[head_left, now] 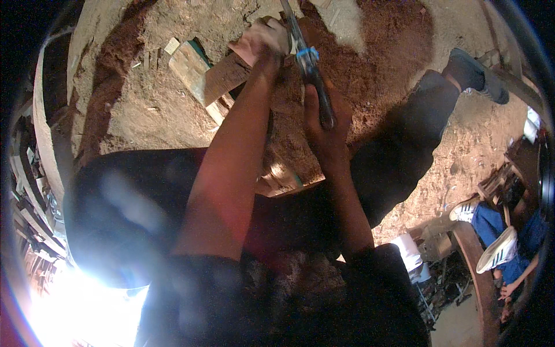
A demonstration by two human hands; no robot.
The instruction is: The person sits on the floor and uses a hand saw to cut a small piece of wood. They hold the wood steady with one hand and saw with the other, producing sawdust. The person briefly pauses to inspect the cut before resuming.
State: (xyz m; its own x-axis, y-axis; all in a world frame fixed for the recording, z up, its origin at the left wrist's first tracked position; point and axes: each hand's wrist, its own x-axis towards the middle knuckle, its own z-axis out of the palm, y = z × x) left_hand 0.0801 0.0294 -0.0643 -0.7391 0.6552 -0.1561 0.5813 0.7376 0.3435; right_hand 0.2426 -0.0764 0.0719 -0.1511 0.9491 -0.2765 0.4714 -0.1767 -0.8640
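Observation:
My right hand (pixel 328 118) is wrapped round the lower end of a long, narrow metal tool (pixel 309 69) with a blue band about its middle. The tool slants up past the top of the picture, so its kind cannot be made out. Just left of it, my left hand (pixel 266 41) is closed over the end of a brown piece of wood (pixel 226 76), its fingertips partly hidden. That piece lies across a paler wooden block (pixel 189 65). Between my forearms, nearer my lap, another piece of wood (pixel 280 178) shows, lit on one side.
Dusty brown ground (pixel 156 121) spreads around my legs, with small chips on it. My shod foot (pixel 477 75) is stretched out at the right. Another person's shoes (pixel 498 250) and hand (pixel 509 289) show at the lower right. Stacked wood scraps (pixel 34 214) line the left edge.

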